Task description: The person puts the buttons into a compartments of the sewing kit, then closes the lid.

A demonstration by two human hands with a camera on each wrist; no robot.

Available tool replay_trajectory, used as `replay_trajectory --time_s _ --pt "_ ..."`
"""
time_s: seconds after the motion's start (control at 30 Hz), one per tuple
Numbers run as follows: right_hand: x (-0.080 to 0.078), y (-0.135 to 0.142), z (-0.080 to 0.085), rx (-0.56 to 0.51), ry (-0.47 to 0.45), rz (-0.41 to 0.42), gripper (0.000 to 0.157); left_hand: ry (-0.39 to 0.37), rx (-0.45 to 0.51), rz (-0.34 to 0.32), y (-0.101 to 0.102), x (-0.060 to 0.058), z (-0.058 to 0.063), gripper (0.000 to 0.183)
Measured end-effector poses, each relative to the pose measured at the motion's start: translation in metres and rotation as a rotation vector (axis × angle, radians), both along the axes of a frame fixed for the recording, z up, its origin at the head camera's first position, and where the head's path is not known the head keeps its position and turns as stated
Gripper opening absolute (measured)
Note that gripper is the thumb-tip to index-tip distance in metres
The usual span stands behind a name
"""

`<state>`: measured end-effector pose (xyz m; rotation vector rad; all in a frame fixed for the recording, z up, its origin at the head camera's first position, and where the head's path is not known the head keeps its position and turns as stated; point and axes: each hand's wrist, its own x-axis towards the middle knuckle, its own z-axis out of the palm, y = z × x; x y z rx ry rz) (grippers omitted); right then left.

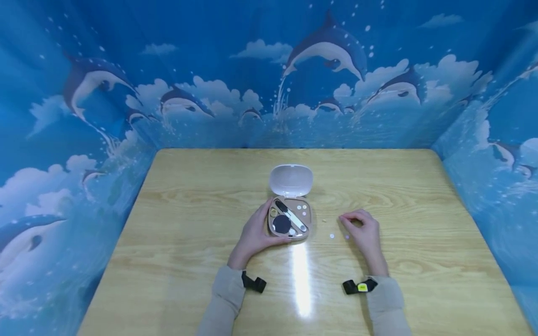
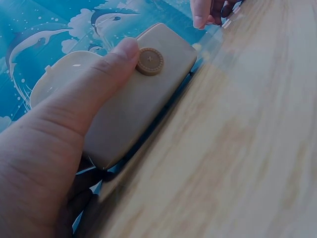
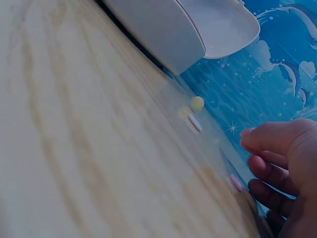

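My left hand (image 1: 256,233) grips a beige sewing kit case (image 1: 311,219) by its left side, thumb along the front beside a button-shaped clasp (image 2: 149,61). Its white lid (image 1: 291,180) stands open at the back. Inside are a black-and-white tool (image 1: 294,219) lying diagonally, a black disc (image 1: 281,224), a gold ring-like piece (image 1: 273,212) and several small buttons (image 1: 299,207). To the right of the case, my right hand (image 1: 366,233) has thumb and index tips together, low over the table; I cannot tell whether something small is between them.
On the wooden table (image 1: 189,261), between case and right hand, lie a small yellow button (image 3: 197,103) and a white button (image 1: 332,236). A purple button (image 1: 347,237) lies just under the right hand. Dolphin-printed curtains (image 1: 210,126) border the table's back and sides.
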<state>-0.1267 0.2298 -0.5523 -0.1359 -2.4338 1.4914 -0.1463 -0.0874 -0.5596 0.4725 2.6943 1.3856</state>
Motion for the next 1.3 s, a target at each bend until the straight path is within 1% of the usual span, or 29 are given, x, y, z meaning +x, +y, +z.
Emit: replay_trajectory --time_s 0.13,0.33,0.5,0.6,0.73,0.9,1.0,1.13,1.3 --pt "0.0 0.0 -0.001 0.011 -0.006 -0.005 0.007 0.0 -0.014 -0.006 0.001 0.0 0.001 0.129" --pt "-0.003 0.0 -0.001 0.041 0.016 0.007 0.008 -0.025 -0.015 0.009 0.001 0.001 0.004 0.129" --pt "-0.006 0.001 -0.003 0.06 0.022 0.022 0.011 -0.016 -0.008 0.007 0.001 0.0 0.004 0.129" --pt "-0.007 -0.002 -0.003 0.064 0.033 0.056 0.014 -0.01 -0.006 0.01 0.001 0.0 0.003 0.129" --pt "-0.008 -0.008 -0.002 0.089 0.04 0.134 0.016 -0.005 -0.007 0.013 0.001 0.001 0.003 0.13" --pt "-0.012 -0.017 0.002 0.172 0.03 0.222 0.019 -0.002 -0.006 0.007 0.001 0.002 0.003 0.129" --pt "-0.015 -0.023 0.004 0.225 0.015 0.258 0.02 -0.005 -0.005 0.011 0.001 0.002 0.003 0.129" --pt "-0.017 -0.03 0.006 0.276 -0.007 0.277 0.019 -0.003 -0.001 0.011 0.001 0.001 0.002 0.129" --pt "-0.019 -0.036 0.008 0.29 0.001 0.279 0.015 0.003 0.003 0.009 0.001 0.001 0.002 0.129"
